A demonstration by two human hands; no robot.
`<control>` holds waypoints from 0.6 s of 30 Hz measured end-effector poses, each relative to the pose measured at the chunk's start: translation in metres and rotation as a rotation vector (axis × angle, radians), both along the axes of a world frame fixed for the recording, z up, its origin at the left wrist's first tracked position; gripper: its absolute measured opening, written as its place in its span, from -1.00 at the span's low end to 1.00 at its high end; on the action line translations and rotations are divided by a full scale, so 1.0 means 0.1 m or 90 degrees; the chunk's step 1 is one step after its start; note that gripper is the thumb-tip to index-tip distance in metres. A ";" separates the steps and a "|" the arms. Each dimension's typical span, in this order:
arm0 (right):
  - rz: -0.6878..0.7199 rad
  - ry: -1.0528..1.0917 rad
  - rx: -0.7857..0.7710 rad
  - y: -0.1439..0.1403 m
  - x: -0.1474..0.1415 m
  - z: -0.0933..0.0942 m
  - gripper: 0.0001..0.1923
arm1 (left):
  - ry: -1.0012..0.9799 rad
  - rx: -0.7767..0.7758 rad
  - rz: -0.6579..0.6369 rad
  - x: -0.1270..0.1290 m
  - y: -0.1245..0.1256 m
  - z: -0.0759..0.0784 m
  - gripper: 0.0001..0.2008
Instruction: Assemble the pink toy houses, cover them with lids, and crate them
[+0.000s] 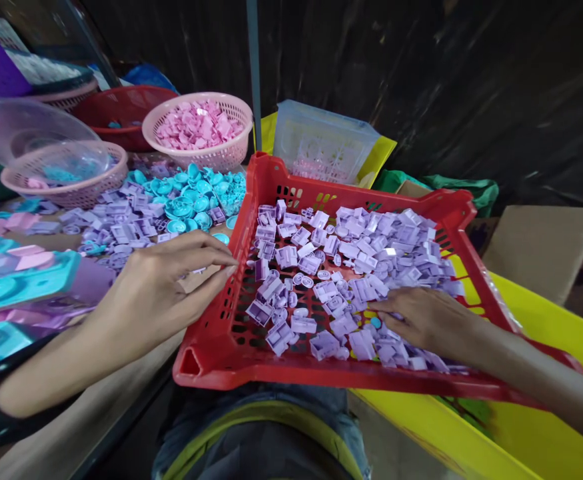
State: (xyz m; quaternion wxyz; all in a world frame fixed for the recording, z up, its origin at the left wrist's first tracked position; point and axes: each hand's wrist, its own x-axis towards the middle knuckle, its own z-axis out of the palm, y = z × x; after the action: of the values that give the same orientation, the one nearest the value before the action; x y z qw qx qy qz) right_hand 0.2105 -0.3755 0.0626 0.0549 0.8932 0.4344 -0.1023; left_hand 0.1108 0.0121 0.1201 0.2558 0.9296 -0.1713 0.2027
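Observation:
My left hand (pixel 171 283) hovers at the left rim of a red plastic crate (pixel 291 377), its fingers stretched to the right and slightly apart, with nothing seen in them. Many small lilac plastic pieces (pixel 288 257), box-shaped and oval, lie loose in the crate. Inside the crate's right half, my right hand (pixel 421 320) reaches low among these pieces. Its fingers point left, a little apart, and touch the heap; some of them are hidden. A small turquoise piece (pixel 375 322) lies close to its thumb.
Left of the crate, lilac pieces (pixel 126 227) and turquoise cups (pixel 191 200) are heaped on a table. Behind them stand a pink basket (pixel 221 157) of pink pieces and a red basin (pixel 121 107). A clear bin (pixel 326 133), a yellow container (pixel 546 413) and cardboard (pixel 541 247) surround the crate.

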 end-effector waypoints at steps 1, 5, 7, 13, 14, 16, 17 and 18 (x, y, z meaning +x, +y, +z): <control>0.013 -0.023 0.012 -0.01 0.02 -0.03 -0.71 | -0.002 -0.002 0.006 -0.01 0.01 -0.01 -0.82; 0.137 -0.074 0.108 0.00 -0.03 -0.12 -0.87 | 0.018 -0.007 0.016 -0.04 0.03 -0.04 -0.83; 0.197 -0.103 0.166 0.01 -0.07 -0.16 -0.87 | 0.039 -0.019 0.017 -0.06 0.04 -0.05 -0.83; 0.221 -0.054 0.179 -0.06 0.02 -0.29 -0.94 | 0.115 -0.061 0.041 -0.13 0.09 -0.15 -0.82; 0.218 -0.026 0.164 -0.06 0.05 -0.28 -0.95 | 0.117 -0.068 0.050 -0.13 0.10 -0.18 -0.83; 0.214 0.031 0.135 -0.04 0.10 -0.24 -0.94 | 0.108 -0.081 0.073 -0.12 0.11 -0.24 -0.82; 0.207 0.058 0.122 -0.02 0.12 -0.21 -0.94 | 0.103 -0.088 0.081 -0.11 0.11 -0.26 -0.81; 0.196 0.083 0.109 0.01 0.14 -0.17 -0.93 | 0.098 -0.094 0.085 -0.10 0.10 -0.29 -0.80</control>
State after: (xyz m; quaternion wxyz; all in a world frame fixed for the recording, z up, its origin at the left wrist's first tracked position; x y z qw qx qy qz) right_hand 0.2246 -0.3748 0.0451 -0.0348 0.8089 0.5760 -0.1127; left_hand 0.1005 0.0221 0.0914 0.3223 0.9303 -0.0735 0.1592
